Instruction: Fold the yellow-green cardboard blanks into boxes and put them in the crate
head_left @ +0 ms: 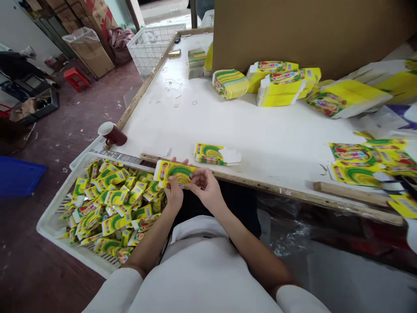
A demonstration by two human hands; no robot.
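Note:
A small yellow and green printed carton (179, 172) is held up in front of me at the table's near edge. My left hand (176, 191) grips it from below, thumb across its front. The fingers of my right hand (207, 187) are closed at its right end. Just beyond, a little stack of flat cartons (211, 154) lies on the white table (208, 124), white flaps pointing right. To the left below the table, a white plastic basket (54, 232) holds many similar cartons (117, 217).
A maroon mug (114, 134) lies tilted at the table's left corner. Bundles of flat cartons (280, 89) stand along a large cardboard sheet (293, 34). More cartons (355, 161) lie at the right beside a wooden strip (352, 193). A red stool (77, 79) stands on the floor.

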